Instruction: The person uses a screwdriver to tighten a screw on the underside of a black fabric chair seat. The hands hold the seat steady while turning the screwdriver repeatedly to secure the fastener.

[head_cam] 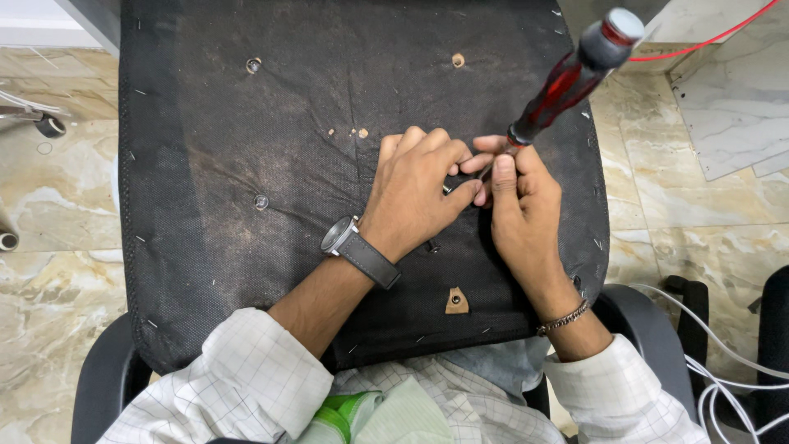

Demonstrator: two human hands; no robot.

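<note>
An upturned chair seat (246, 148), covered underneath in dusty black fabric with several bolt holes, lies in front of me. My left hand (415, 189), with a grey wristwatch, presses on the fabric and pinches a small metal part at its fingertips. My right hand (522, 197), wearing a chain bracelet, grips the shaft of a screwdriver (575, 74) with a translucent red handle and black cap. The handle slants up to the right. Its tip is hidden between the fingers of both hands.
A dark bolt (432, 246) lies on the fabric below my left hand, and a torn brown patch (457, 301) sits near the seat's front edge. Black armrests (649, 321) flank me. White cables (731, 362) run at lower right over a marble tile floor (57, 189).
</note>
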